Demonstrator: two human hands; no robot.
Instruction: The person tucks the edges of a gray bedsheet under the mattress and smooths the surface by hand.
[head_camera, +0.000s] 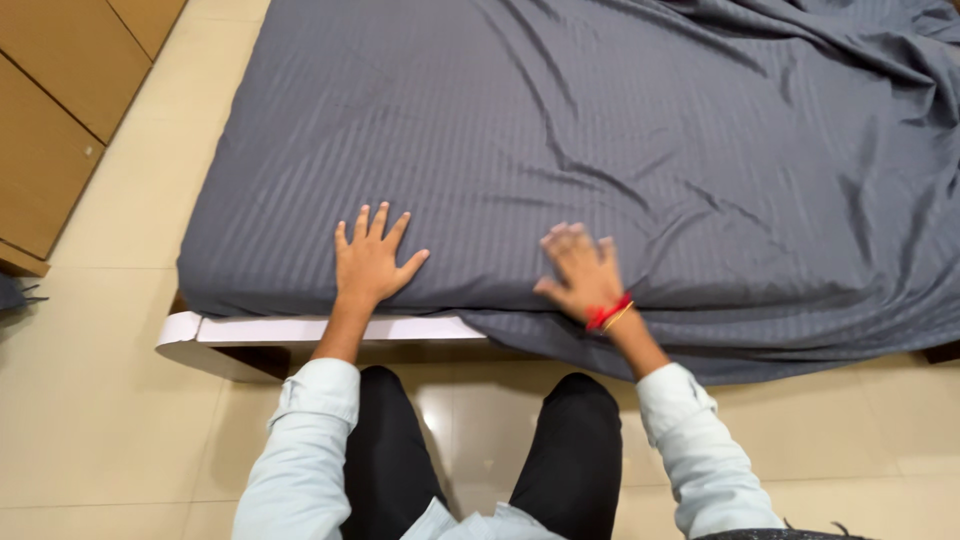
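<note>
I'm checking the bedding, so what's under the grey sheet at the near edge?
Below the grey sheet, a white bed-frame edge shows beside the left hand. Beneath the right hand the sheet hangs down, covering the frame. The mattress is fully covered.

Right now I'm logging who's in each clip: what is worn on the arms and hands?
Both arms wear pale blue long sleeves, pushed up the forearms. The right hand has a red thread band and thin gold bangle at its wrist. The left hand is bare, without jewellery.

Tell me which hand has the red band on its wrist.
The right hand, blurred, lying on the grey bedsheet near its hanging edge. Its wrist carries a red band; the left hand, fingers spread flat, has a bare wrist.
</note>
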